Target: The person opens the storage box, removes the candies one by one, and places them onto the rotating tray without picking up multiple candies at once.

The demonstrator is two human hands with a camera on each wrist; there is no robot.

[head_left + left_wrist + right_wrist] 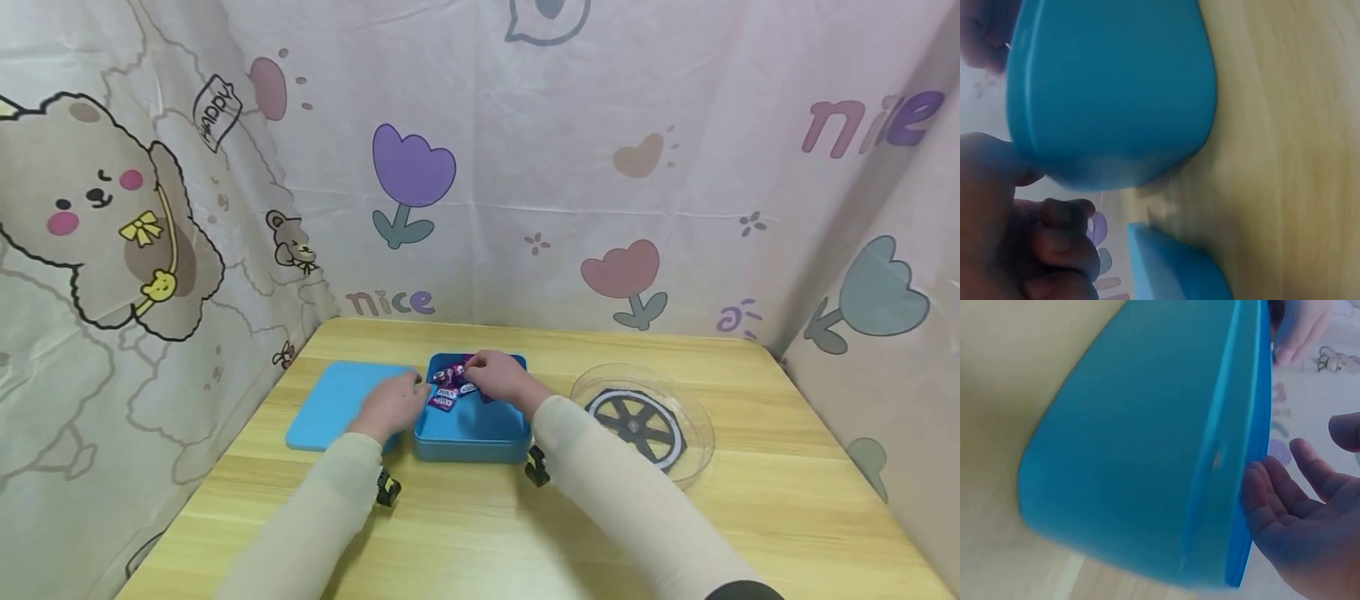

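Observation:
A blue open box (472,451) stands mid-table, with several small purple candy packets (444,398) bunched toward its back left. My right hand (504,377) reaches over the box, its fingertips close above the packets. In the right wrist view its thumb (1346,432) stands apart from the fingers, and nothing shows between them; some fingertips disappear behind the rim. At the box's left rim is my left hand (390,406). The left wrist view has its thumb overlapping the box corner and its fingers (1063,247) loosely curled outside, with nothing visible in them.
A flat light-blue lid (341,404) lies left of the box, partly under my left forearm. To the right sits a clear round container (701,425) around a dark spoked wheel shape (633,425). A patterned cloth (517,250) hangs behind the wooden table (780,500).

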